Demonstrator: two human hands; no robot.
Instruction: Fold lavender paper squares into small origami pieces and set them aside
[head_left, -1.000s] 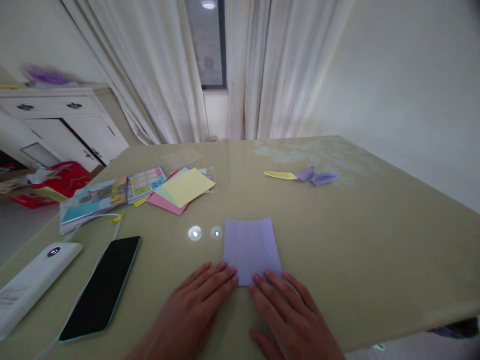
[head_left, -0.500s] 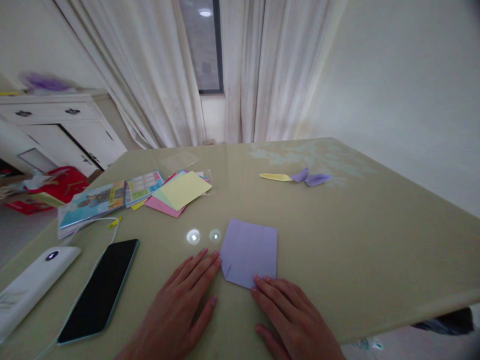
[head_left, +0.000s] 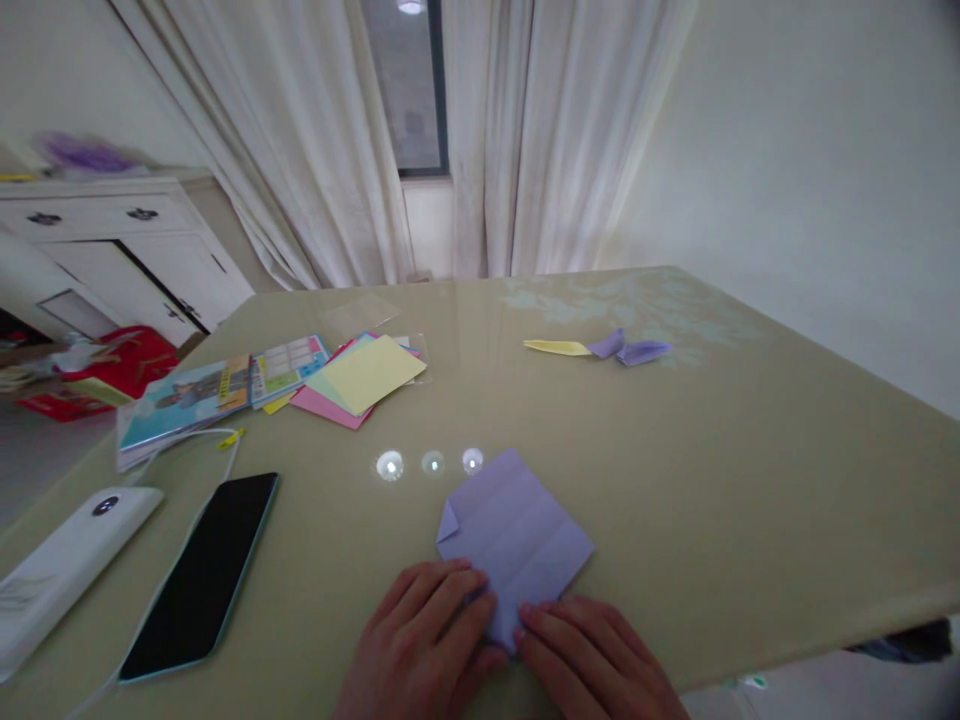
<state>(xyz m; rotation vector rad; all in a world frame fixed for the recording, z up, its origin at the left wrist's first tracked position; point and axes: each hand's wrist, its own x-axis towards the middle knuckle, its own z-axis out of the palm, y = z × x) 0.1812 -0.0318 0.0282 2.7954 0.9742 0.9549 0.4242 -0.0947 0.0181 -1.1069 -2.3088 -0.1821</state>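
Note:
A square of purple origami paper (head_left: 517, 530) lies turned on the table at the front, with one corner pointing towards me. Its left corner is folded over into a small triangle, and faint creases cross it. My left hand (head_left: 431, 630) has its fingers bent onto the lower left edge, with the thumb close beneath them. At the near corner, the fingertips of my right hand (head_left: 589, 650) are closed on the paper; its thumb is hidden. Farther back lie folded purple paper pieces (head_left: 641, 352) and a narrow yellow folded strip (head_left: 556, 347).
Coloured paper sheets (head_left: 371, 375) lie fanned out beside booklets (head_left: 187, 405) at the back left. A black phone (head_left: 202, 580), a white power bank (head_left: 79, 575) and a white cable (head_left: 234, 462) occupy the left. The table's edge (head_left: 810, 645) runs along the right front.
The purple paper has been turned so a corner points at me, and its folded corner now sits at the left. Both hands moved nearer; my left hand went right and its fingers bent.

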